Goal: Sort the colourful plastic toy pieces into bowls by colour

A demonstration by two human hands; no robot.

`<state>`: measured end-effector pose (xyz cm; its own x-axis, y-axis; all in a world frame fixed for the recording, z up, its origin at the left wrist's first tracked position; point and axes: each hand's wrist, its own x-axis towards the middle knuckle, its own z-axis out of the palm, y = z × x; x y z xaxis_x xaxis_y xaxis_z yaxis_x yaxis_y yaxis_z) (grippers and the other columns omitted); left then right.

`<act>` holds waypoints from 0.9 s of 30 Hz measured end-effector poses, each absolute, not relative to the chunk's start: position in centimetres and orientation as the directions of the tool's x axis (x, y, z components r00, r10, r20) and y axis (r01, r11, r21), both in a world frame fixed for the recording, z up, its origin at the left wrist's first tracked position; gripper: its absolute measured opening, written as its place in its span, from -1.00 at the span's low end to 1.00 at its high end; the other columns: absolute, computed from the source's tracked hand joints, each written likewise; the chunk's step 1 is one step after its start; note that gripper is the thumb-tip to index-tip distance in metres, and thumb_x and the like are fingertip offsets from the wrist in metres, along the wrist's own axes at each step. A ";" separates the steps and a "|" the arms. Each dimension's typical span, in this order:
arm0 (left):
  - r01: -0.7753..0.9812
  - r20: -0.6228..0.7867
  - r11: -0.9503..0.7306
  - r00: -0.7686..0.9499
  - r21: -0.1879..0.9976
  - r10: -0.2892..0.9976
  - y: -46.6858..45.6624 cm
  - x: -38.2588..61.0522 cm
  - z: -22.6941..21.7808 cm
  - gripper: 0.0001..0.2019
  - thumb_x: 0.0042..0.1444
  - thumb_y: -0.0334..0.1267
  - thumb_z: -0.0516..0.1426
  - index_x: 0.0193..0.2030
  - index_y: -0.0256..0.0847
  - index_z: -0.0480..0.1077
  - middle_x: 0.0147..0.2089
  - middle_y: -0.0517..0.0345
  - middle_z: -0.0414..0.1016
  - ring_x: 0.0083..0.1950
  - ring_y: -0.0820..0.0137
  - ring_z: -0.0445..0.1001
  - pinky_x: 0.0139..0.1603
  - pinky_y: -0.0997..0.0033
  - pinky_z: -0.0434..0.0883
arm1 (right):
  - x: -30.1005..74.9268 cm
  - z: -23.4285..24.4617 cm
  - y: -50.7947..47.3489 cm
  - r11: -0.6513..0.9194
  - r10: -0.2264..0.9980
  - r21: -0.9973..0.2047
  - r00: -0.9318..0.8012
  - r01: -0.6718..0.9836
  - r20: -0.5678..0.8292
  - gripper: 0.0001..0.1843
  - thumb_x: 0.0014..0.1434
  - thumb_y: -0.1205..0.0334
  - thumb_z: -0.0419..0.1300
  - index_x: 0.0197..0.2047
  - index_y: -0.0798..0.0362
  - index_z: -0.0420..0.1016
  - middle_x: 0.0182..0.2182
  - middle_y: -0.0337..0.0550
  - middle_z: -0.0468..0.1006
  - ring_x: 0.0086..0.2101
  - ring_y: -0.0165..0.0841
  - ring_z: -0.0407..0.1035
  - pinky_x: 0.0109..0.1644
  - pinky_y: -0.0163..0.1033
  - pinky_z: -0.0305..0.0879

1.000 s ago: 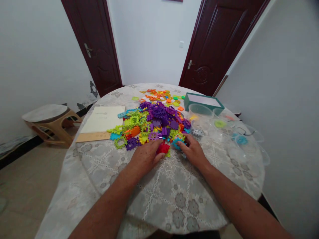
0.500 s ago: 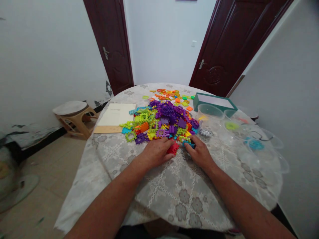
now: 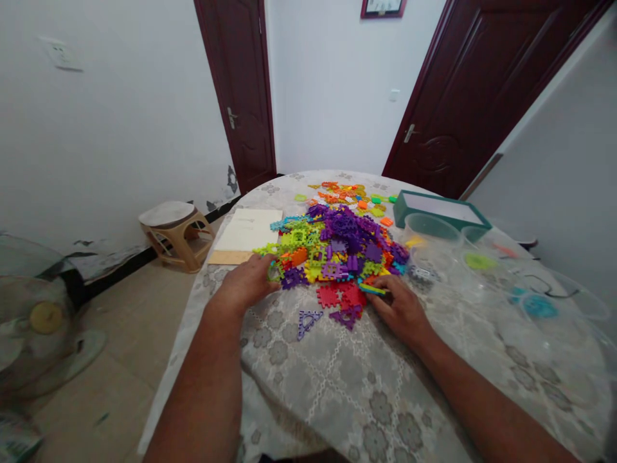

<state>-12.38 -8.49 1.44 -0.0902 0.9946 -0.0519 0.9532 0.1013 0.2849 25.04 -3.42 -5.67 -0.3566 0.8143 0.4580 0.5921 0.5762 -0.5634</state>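
Note:
My left hand (image 3: pixel 248 281) is at the left edge of a heap of interlocking plastic building pieces (image 3: pixel 347 225). Its thumb and fingers bend around the left side of a green square frame piece (image 3: pixel 274 271). On the heap's right front, my right hand (image 3: pixel 402 305) pinches a small stack of building pieces (image 3: pixel 372 289), with green, blue and yellow edges showing. Between the hands lie red square pieces (image 3: pixel 337 296). Nearer to me are a light purple triangle piece (image 3: pixel 307 323) and a darker purple triangle piece (image 3: pixel 346 316), flat on the cloth.
An open notebook (image 3: pixel 248 228) lies left of the heap. At the right stand a green box (image 3: pixel 441 209) and clear plastic tubs (image 3: pixel 431 228), some with pieces inside. Small orange and yellow pieces (image 3: pixel 344 193) are scattered behind. A stool (image 3: pixel 176 235) and fan (image 3: pixel 45 318) stand at left.
My left hand has left the red pieces and gone left to the green frame piece. The purple triangles are now uncovered. My right hand has lifted slightly with its stack. The view has shifted left.

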 end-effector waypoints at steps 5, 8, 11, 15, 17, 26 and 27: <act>0.966 -0.090 0.100 -0.081 0.238 0.993 -7.7 -12.1 0.3 -0.40 0.13 -0.14 0.27 0.33 -0.05 0.36 0.26 -0.20 0.47 0.22 -0.05 0.49 0.09 0.05 0.45 | 25.0 -6.1 -3.3 0.670 0.741 -0.493 -0.452 0.555 0.497 -0.88 0.32 0.17 0.25 -0.11 -0.02 0.45 -0.10 -0.03 0.57 -0.08 -0.17 0.47 0.00 -0.08 0.41; 0.973 -0.105 0.116 -0.097 0.200 0.990 -7.5 -12.0 0.3 -0.50 0.13 -0.11 0.24 0.22 -0.12 0.42 0.20 -0.21 0.50 0.20 -0.04 0.50 0.07 0.08 0.45 | 25.1 -6.2 -3.4 0.690 0.722 -0.476 -0.471 0.546 0.507 -0.87 0.31 0.21 0.26 -0.09 -0.02 0.42 -0.07 -0.02 0.57 -0.05 -0.16 0.47 0.03 -0.06 0.41; 0.967 -0.084 0.120 -0.104 0.227 0.991 -7.5 -12.0 0.8 -0.56 0.13 -0.06 0.22 0.12 -0.17 0.46 0.14 -0.21 0.52 0.13 -0.02 0.53 0.05 0.09 0.46 | 25.2 -6.1 -3.6 0.699 0.714 -0.468 -0.480 0.541 0.511 -0.88 0.32 0.26 0.23 -0.07 -0.03 0.42 -0.06 -0.01 0.56 -0.03 -0.16 0.47 0.06 -0.04 0.41; 0.905 0.031 -0.037 0.026 0.423 0.999 -7.9 -10.5 2.9 -0.55 0.15 0.00 0.22 0.13 -0.16 0.46 0.05 -0.11 0.56 0.03 0.10 0.53 0.07 0.13 0.45 | 25.0 -5.4 -4.0 0.694 0.717 -0.460 -0.475 0.553 0.510 -0.87 0.31 0.27 0.21 -0.05 -0.02 0.43 -0.09 -0.01 0.56 -0.06 -0.16 0.46 0.04 -0.04 0.41; 0.839 0.068 -0.077 0.048 0.539 0.997 -8.3 -8.8 4.4 -0.49 0.16 0.03 0.21 0.18 -0.19 0.44 0.00 -0.08 0.57 -0.05 0.14 0.54 0.03 0.13 0.47 | 24.8 -4.9 -4.3 0.696 0.716 -0.459 -0.483 0.552 0.505 -0.85 0.30 0.29 0.19 -0.05 -0.02 0.43 -0.10 -0.01 0.56 -0.08 -0.17 0.45 0.01 -0.07 0.41; 0.153 -0.004 -0.031 0.228 0.988 0.974 -7.8 0.2 3.5 -0.52 0.17 -0.02 0.25 0.17 -0.19 0.43 -0.01 0.01 0.59 -0.03 0.23 0.61 0.06 0.14 0.55 | 24.5 -3.9 -4.7 0.652 0.757 -0.565 -0.388 0.506 0.526 -0.88 0.27 0.34 0.16 -0.12 -0.02 0.42 -0.14 -0.07 0.57 -0.10 -0.21 0.45 0.02 -0.11 0.37; 0.075 -0.031 0.015 0.226 0.997 0.974 -7.6 0.8 2.8 -0.55 0.17 -0.03 0.25 0.14 -0.19 0.43 -0.03 0.02 0.59 -0.05 0.24 0.62 0.06 0.13 0.57 | 24.6 -3.7 -4.6 0.644 0.763 -0.584 -0.366 0.495 0.532 -0.90 0.29 0.32 0.16 -0.13 -0.03 0.43 -0.16 -0.08 0.57 -0.10 -0.22 0.46 0.03 -0.12 0.37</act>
